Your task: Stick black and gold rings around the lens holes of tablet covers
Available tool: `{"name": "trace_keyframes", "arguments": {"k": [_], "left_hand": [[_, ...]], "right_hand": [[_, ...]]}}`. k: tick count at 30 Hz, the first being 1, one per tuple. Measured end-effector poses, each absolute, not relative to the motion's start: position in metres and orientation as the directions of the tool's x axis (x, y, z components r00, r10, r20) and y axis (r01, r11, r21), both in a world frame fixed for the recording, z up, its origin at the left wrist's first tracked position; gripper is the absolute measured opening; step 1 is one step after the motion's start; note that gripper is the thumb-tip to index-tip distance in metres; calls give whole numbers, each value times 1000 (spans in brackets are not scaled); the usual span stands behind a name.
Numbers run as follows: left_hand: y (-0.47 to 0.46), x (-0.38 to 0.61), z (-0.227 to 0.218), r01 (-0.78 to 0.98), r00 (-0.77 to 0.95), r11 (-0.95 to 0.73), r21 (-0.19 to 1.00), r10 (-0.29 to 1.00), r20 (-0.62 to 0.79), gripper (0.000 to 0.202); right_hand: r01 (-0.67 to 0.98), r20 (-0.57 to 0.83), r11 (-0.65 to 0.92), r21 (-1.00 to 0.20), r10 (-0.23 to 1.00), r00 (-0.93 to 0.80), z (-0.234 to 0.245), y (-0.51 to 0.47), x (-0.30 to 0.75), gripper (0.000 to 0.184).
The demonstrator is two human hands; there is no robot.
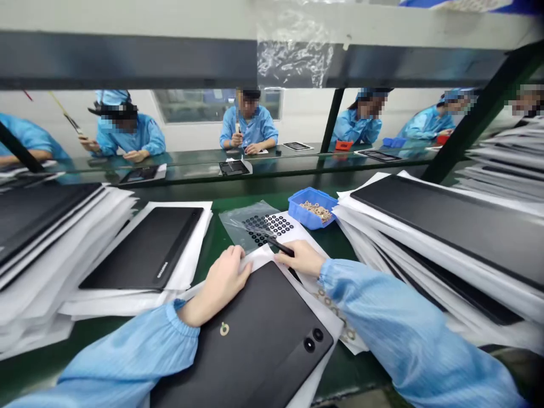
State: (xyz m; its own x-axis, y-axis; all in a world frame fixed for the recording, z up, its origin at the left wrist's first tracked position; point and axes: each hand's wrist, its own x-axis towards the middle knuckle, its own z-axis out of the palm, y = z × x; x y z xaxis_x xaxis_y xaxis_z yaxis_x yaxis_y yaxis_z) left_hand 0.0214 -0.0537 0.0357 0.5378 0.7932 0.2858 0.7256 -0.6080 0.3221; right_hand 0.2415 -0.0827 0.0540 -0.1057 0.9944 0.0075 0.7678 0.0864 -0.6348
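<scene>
A black tablet back cover [263, 334] lies on white foam in front of me, with two camera holes [313, 340] near its right corner. My left hand [221, 283] rests on the cover's far left edge, fingers curled against it. My right hand [300, 258] pinches dark tweezers [278, 246], whose tips point at a white sheet of black ring stickers [272, 225].
A small blue tray [312, 207] of tan rings sits beyond the sticker sheet. Stacks of black covers with white foam stand at left [144, 249] and right [450, 226]. Several people in blue coats work across a green bench [250, 127].
</scene>
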Motion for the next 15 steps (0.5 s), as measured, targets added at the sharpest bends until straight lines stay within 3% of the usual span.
{"name": "trace_keyframes", "arguments": {"k": [5, 10, 12, 15], "left_hand": [[-56, 25, 37, 716, 577, -617, 326, 786, 220, 17], [-63, 31, 47, 666, 600, -614, 423, 778, 184, 16], [-68, 30, 57, 665, 582, -573, 480, 799, 147, 18], [-73, 25, 77, 660, 592, -514, 548, 805, 42, 24]], "right_hand": [[692, -38, 85, -716, 986, -160, 51, -85, 242, 29], [650, -106, 61, -758, 971, -214, 54, -87, 244, 45], [557, -120, 51, -829, 957, -266, 58, -90, 242, 49], [282, -30, 48, -958, 964, -266, 65, -94, 240, 49]]}}
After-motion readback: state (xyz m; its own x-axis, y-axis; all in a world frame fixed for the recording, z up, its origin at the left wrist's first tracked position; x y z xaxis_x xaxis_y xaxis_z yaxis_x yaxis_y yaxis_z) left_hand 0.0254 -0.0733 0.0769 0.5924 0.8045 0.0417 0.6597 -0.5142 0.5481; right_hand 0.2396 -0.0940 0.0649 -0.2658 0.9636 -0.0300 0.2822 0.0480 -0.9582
